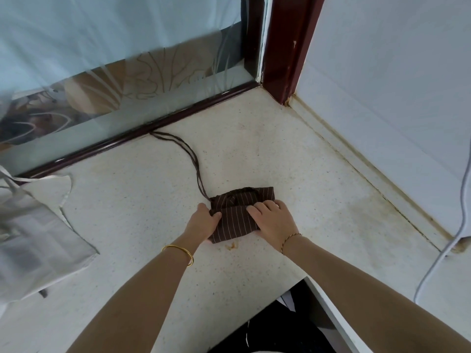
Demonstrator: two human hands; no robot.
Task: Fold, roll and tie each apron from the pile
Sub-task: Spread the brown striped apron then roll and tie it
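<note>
Down on the pale speckled surface (142,200) in front of me lies a brown striped apron (235,217), already folded and bunched into a small bundle. It sits near the middle of the head view, well out from the corner where the dark red frame (285,47) meets the white wall (395,72).

My left hand (202,224) grips the bundle's left edge: the thumb lies over the top of the cloth and the other fingers curl under it, where I cannot see them. My right hand (274,220) rests on the right side of the bundle, its fingers (257,210) close together and bent over a fold, pressing it down. A gold bangle (179,253) sits on my left wrist and a thin gold chain (290,238) on my right.

From the far left corner of the bundle the apron's strings (193,161) run away across the surface, side by side, curving up to the dark strip at the foot of the frosted glass panel (114,72).

A heap of pale grey cloth (33,225) lies at the left edge (whether these are more aprons I cannot tell). A white cable (443,250) hangs down the right side. Just beside the bundle's near edge is a small brownish stain (232,246).
</note>
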